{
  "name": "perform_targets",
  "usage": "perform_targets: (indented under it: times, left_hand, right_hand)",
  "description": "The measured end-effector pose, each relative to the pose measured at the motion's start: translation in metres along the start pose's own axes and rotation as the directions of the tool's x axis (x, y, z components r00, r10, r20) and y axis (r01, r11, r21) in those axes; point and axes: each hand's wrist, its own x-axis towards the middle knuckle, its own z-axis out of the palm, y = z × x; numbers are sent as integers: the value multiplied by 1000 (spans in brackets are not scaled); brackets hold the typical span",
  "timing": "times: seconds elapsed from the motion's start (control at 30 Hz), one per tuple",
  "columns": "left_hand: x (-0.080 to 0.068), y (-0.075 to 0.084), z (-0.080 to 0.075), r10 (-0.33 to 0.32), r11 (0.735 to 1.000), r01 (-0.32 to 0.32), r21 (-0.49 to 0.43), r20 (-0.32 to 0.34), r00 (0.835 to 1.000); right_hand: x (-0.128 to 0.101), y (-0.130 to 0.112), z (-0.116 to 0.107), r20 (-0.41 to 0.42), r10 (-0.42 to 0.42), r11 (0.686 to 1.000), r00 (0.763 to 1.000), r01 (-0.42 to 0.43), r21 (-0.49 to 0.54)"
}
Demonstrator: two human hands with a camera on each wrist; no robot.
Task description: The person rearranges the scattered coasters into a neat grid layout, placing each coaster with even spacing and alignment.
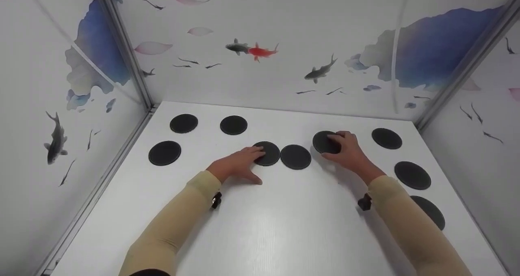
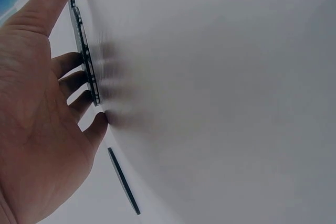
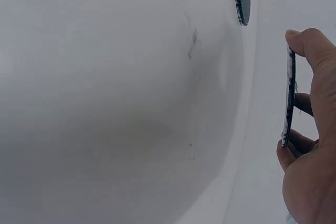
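Fingers [image 1: 248, 152] spread, left hand [image 1: 239, 164] touches one disc [image 1: 271, 156]; right hand [image 1: 350, 152] pinches a raised disc [image 1: 323, 142], clear of the table [image 1: 264, 227].

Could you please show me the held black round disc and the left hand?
Held black round disc [image 1: 322, 143]: head view, on its upper face.
Left hand [image 1: 236, 164]: head view, on its back.

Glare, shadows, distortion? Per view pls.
Head: soft glare on the near middle of the table, faint shadows beside the sleeves, discs clearly outlined. Left wrist: blurry finger shadows beside the left hand. Right wrist: broad soft shadow over the table; its edge looks bowed, probably lens distortion.
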Motion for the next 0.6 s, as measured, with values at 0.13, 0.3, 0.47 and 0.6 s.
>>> perform_targets:
  times: [0.13, 0.3, 0.47, 0.6]
  left_hand:
    - [0, -1, 0, 5, 1000, -5, 13, 4, 1000]
    - [0, -2, 0, 8, 1000, -8, 15, 1, 1000]
    - [1, -2, 1, 9, 1000, -9, 16, 4, 1000]
    - [2, -4, 2, 7, 1000, -8, 22, 6, 1000]
  right_hand:
    - [-7, -3, 1, 3, -13, 1000, 1000, 13, -2]
    - [-16, -5, 1, 8, -9, 1000, 1000, 9, -1]
    - [-22, -4, 0, 2, -26, 1000, 1000, 26, 10]
    - [-26, -3, 0, 5, -30, 1000, 1000, 30, 8]
